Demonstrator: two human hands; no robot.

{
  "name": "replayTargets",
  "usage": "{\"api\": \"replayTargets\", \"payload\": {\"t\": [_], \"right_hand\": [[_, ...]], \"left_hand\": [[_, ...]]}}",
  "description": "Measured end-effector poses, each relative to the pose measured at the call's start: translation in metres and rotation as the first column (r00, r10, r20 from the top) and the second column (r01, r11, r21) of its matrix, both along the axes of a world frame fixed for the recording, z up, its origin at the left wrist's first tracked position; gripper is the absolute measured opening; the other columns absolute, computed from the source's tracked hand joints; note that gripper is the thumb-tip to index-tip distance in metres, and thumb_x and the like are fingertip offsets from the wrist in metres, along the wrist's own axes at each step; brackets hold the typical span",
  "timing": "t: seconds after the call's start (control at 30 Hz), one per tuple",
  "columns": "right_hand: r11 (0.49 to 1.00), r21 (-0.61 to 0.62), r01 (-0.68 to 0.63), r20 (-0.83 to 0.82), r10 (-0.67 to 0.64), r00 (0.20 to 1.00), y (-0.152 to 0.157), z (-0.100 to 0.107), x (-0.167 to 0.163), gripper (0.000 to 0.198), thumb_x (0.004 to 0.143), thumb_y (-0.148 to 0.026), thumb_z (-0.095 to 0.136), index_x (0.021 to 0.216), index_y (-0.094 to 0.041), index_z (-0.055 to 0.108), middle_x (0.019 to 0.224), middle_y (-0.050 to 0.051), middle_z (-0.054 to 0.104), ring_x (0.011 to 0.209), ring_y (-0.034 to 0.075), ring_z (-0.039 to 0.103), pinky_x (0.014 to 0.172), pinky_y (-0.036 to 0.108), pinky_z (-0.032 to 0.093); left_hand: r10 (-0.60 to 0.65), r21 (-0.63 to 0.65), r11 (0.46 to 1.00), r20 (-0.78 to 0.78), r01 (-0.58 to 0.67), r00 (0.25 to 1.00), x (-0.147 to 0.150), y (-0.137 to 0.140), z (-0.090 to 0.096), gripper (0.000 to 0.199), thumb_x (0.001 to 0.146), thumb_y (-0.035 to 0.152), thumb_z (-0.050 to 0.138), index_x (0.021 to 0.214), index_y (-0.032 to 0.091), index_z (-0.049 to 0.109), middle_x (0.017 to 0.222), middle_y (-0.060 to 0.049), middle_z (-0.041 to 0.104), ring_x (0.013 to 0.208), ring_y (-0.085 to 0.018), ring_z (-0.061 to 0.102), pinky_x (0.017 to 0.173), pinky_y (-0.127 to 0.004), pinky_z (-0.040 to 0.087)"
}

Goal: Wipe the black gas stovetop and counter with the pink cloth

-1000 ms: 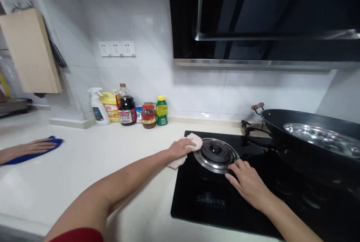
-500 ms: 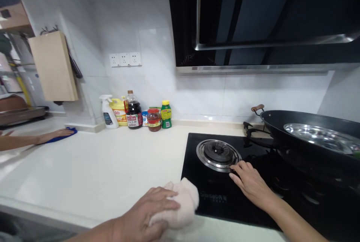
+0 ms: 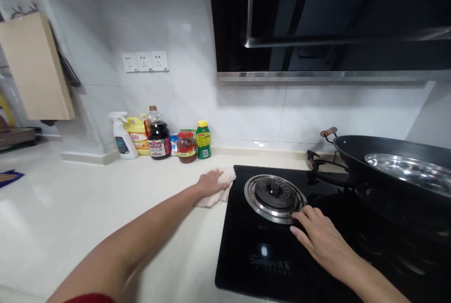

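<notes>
My left hand (image 3: 210, 183) presses on a pale pink-white cloth (image 3: 225, 177), which lies crumpled on the white countertop against the left edge of the black glass gas stove (image 3: 239, 246). Its fingers rest over the cloth. My right hand (image 3: 322, 237) is on the stove, with bent fingertips at the lower right rim of the steel burner ring (image 3: 259, 210) and the thumb held apart. Nothing shows in its grasp. The black burner cap (image 3: 274, 191) sits uncovered inside the ring.
A large black wok (image 3: 347, 159) holding a shiny steel basin (image 3: 405, 169) stands at right. Behind the cloth are a green bottle (image 3: 203, 141), a sauce jar (image 3: 186, 148), a soy sauce bottle (image 3: 158, 141) and a spray bottle (image 3: 123, 138). Another person's fingers lie on a blue cloth (image 3: 12, 176).
My left hand has slid the cloth away from the counter's front to the stove's back left corner. My right hand stays by the burner ring. The view has shifted right.
</notes>
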State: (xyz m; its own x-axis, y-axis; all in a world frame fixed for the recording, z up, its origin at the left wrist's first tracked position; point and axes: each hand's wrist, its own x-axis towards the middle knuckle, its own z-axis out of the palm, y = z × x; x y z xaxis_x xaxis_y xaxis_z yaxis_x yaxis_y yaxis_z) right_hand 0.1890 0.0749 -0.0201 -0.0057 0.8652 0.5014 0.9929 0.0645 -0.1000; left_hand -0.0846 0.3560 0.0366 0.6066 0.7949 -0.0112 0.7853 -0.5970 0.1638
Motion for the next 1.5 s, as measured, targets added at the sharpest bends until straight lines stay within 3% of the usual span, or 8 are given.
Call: {"api": "replayTargets", "payload": {"t": [0.17,0.33,0.57,0.93,1.17,1.27,1.37,1.5], "right_hand": [[0.999,-0.041,0.001,-0.019,-0.002,1.000,-0.001,0.008,-0.001,0.025,0.099,-0.045,0.046,0.110,-0.029,0.062,0.101,0.005,0.059,0.089,0.023,0.056,0.074,0.039,0.048],[0.998,-0.053,0.019,-0.014,-0.020,1.000,-0.001,0.009,0.000,0.025,0.100,-0.045,0.046,0.109,-0.029,0.062,0.102,0.006,0.059,0.090,0.023,0.055,0.076,0.040,0.046],[0.997,-0.055,0.049,0.028,-0.048,0.998,0.003,0.006,0.002,0.028,0.099,-0.046,0.045,0.107,-0.026,0.064,0.103,0.008,0.058,0.092,0.024,0.052,0.079,0.041,0.044],[0.985,-0.118,0.126,0.117,-0.112,0.987,-0.003,0.013,-0.008,0.036,0.102,-0.041,0.037,0.114,-0.022,0.066,0.110,0.012,0.059,0.098,0.025,0.053,0.083,0.040,0.044],[0.973,-0.193,0.125,0.121,-0.102,0.987,-0.041,0.036,-0.038,0.037,0.102,-0.036,0.041,0.129,-0.020,0.061,0.120,0.012,0.060,0.105,0.024,0.059,0.092,0.041,0.044],[0.988,-0.149,0.029,-0.043,-0.036,0.998,-0.076,0.032,-0.052,0.040,0.103,-0.042,0.038,0.133,-0.023,0.058,0.123,0.010,0.059,0.111,0.023,0.059,0.094,0.039,0.046],[0.997,0.024,-0.070,-0.310,0.074,0.948,-0.107,0.013,-0.059,0.039,0.102,-0.045,0.039,0.124,-0.024,0.063,0.121,0.009,0.061,0.112,0.021,0.061,0.097,0.037,0.048],[0.959,0.240,0.150,-0.560,0.010,0.828,-0.123,-0.010,-0.055,0.039,0.100,-0.051,0.043,0.109,-0.023,0.068,0.115,0.009,0.064,0.110,0.023,0.061,0.100,0.040,0.047]], "left_hand": [[0.077,0.036,0.996,0.029,-0.078,0.997,0.048,0.058,-0.005,0.075,0.095,0.070,0.033,0.154,0.025,0.038,0.166,-0.011,0.027,0.152,-0.034,0.024,0.119,-0.055,0.024],[0.074,0.091,0.992,0.101,-0.083,0.992,0.056,0.054,-0.005,0.052,0.097,0.049,0.058,0.140,0.020,0.053,0.147,-0.012,0.051,0.131,-0.031,0.052,0.110,-0.058,0.040],[0.013,0.091,0.996,0.119,-0.024,0.993,0.012,-0.024,-0.011,0.059,0.099,0.057,0.038,0.146,0.023,0.047,0.154,-0.009,0.049,0.140,-0.029,0.045,0.116,-0.044,0.033],[-0.124,0.066,0.992,0.237,0.111,0.964,-0.088,-0.215,-0.012,0.061,0.096,0.055,0.041,0.145,0.020,0.050,0.150,-0.008,0.053,0.136,-0.032,0.048,0.113,-0.045,0.035],[-0.271,0.120,0.961,0.262,0.248,0.926,-0.139,-0.271,-0.015,0.054,0.093,0.050,0.050,0.137,0.020,0.059,0.143,-0.009,0.060,0.135,-0.034,0.048,0.113,-0.049,0.036],[-0.317,0.226,0.939,0.287,0.258,0.904,-0.145,-0.280,-0.022,0.049,0.089,0.043,0.053,0.132,0.021,0.062,0.138,-0.010,0.064,0.130,-0.035,0.052,0.111,-0.051,0.038],[-0.359,0.319,0.913,0.328,0.256,0.874,-0.141,-0.289,-0.032,0.044,0.087,0.038,0.055,0.128,0.024,0.063,0.131,-0.009,0.066,0.121,-0.034,0.057,0.105,-0.051,0.041],[-0.453,0.350,0.876,0.358,0.333,0.816,-0.113,-0.307,-0.039,0.047,0.081,0.032,0.061,0.127,0.024,0.061,0.128,-0.009,0.066,0.117,-0.033,0.057,0.107,-0.052,0.037]]}}
